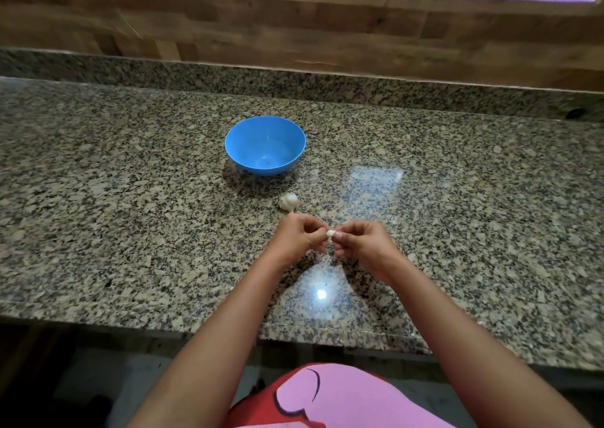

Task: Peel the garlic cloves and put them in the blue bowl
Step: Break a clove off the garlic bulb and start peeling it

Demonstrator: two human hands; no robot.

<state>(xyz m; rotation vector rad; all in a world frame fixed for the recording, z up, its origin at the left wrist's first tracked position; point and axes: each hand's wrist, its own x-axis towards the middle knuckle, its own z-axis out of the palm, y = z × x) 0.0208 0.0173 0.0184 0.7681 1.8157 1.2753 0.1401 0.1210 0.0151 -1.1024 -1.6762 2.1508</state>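
1. Speckled, glossy granite bench (130, 198) runs below a wood-plank wall (294, 28).
2. My left hand (299, 236) and right hand (362, 243) both pinch one small, pale garlic clove (330, 233) above the bench.
3. Papery white garlic bulb (288, 201) lies just beyond my hands.
4. Round, smooth blue bowl (264, 144) stands farther back, nothing blocking it.

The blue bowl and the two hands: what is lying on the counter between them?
In the head view, a garlic bulb lies between the blue bowl and the hands, nearer the left hand.
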